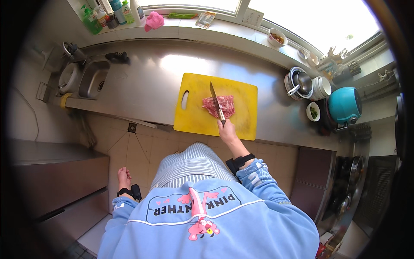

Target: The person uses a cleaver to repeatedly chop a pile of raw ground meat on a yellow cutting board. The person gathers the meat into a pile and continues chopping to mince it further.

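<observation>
My right hand (227,131) grips the handle of a kitchen knife (213,93). The long blade points away from me and lies across the middle of a flat mass of minced meat (229,103). How deep its edge sits in the meat I cannot tell. Under the meat is a yellow cutting board (245,113) with a handle slot on its left side, its near edge overhanging the counter. My left hand (124,177) hangs low at my side, apart from the counter, fingers curled and nothing visible in them.
Along the steel counter (145,84) are a sink (93,79) at left, and stacked bowls (320,86), a bowl of chopped greens (313,112) and a teal appliance (344,105) at right. The windowsill holds bottles (127,13), a pink cloth (154,21) and a food bowl (277,38).
</observation>
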Tool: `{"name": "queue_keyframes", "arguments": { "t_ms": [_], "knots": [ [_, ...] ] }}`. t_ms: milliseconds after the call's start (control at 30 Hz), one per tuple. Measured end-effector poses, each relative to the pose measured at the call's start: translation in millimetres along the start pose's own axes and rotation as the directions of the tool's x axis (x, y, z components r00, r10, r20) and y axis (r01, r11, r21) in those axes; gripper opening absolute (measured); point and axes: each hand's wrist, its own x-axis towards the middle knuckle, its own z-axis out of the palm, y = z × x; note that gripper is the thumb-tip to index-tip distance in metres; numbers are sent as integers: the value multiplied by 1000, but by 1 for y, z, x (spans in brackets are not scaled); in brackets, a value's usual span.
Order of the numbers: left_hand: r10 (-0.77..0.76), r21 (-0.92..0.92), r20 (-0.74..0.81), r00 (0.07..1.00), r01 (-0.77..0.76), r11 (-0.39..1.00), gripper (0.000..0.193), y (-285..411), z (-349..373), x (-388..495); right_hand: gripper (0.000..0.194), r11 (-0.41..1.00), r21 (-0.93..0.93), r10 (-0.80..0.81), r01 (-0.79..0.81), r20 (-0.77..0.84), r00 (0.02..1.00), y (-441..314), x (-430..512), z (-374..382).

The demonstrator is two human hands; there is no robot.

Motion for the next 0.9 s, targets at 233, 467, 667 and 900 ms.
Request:
{"name": "queue_keyframes", "arguments": {
  "t_ms": [233,467,667,900],
  "knots": [
    [-113,-35,-50,992,112,993,6,-38,-30,-15,46,982,-157,113,-106,38,993,8,8,2],
    [-122,-70,-103,987,115,991,6,-49,-44,-14,43,997,-50,47,-50,-75,996,11,9,14],
    [-105,-69,-122,987,97,993,6,-46,-48,-15,44,989,6,150,-150,-75,986,11,10,12],
    [-150,-65,-111,982,143,988,6,-45,-53,-13,46,987,-11,157,-159,-85,984,12,12,2]
  ]
}}
